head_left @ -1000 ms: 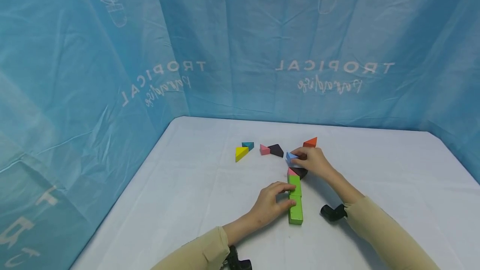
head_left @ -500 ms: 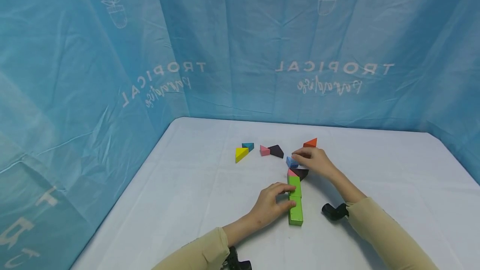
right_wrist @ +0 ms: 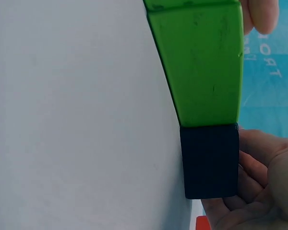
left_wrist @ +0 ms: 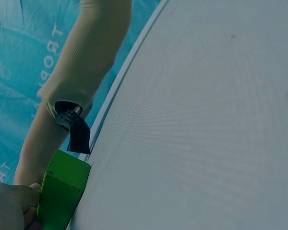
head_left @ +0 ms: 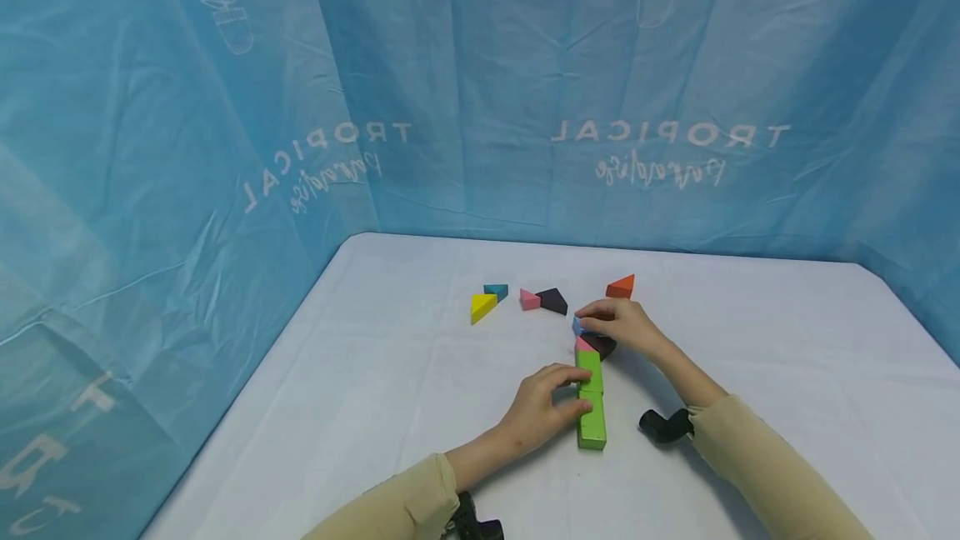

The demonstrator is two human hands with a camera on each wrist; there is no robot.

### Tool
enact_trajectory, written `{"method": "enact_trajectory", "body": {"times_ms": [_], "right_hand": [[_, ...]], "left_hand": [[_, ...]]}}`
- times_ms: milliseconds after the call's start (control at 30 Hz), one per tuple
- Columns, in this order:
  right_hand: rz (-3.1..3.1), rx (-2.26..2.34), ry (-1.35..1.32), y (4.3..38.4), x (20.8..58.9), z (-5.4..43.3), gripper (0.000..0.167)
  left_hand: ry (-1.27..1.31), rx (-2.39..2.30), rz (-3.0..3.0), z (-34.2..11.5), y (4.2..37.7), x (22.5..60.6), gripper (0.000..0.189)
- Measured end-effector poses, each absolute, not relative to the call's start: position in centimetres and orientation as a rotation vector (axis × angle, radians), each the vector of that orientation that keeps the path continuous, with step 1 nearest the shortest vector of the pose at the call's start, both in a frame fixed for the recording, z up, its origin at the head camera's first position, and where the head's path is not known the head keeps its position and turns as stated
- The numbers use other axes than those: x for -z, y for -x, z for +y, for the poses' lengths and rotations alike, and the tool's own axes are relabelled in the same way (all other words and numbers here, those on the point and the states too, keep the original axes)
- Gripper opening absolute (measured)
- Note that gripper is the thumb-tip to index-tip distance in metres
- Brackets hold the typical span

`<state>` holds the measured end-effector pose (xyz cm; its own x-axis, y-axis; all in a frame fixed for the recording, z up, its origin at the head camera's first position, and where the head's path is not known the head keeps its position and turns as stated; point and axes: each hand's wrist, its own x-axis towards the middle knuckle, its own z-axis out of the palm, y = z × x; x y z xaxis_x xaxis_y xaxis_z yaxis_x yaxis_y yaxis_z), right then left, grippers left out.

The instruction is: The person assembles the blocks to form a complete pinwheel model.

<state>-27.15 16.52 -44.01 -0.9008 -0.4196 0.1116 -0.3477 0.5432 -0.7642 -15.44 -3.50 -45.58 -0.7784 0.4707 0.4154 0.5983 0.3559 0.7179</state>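
Head view: rests left hand (head_left: 534, 408) on two green blocks (head_left: 597, 395), thumb and fingers (head_left: 567, 374) apart, and pinches blue block (head_left: 576, 327) with right hand (head_left: 624, 327) just beyond pink block (head_left: 582, 345).

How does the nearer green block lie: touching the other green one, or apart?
Touching: in the head view, only a thin seam parts the nearer green block from the farther green block.

A white table (head_left: 337, 382) carries two aligned green blocks (head_left: 592, 427), two pink blocks (head_left: 529, 300), two dark blocks (head_left: 552, 301), a blue block (head_left: 577, 327), a yellow block (head_left: 482, 307), a teal block (head_left: 498, 291) and an orange block (head_left: 620, 287).
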Motion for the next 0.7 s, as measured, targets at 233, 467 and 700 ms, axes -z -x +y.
{"method": "enact_trajectory", "body": {"times_ms": [233,467,700], "right_hand": [[2.7,1.278,0.63,26.6,44.0,16.4,0.023],[2.698,1.293,0.636,26.0,43.7,16.2,0.024],[2.717,1.275,0.633,26.1,44.0,16.2,0.024]], "left_hand": [[0.982,1.39,-2.455,-3.5,15.5,45.6,0.036],[0.984,1.387,-2.456,-3.5,15.4,45.5,0.036],[0.981,1.388,-2.455,-3.5,15.4,45.4,0.036]]}}
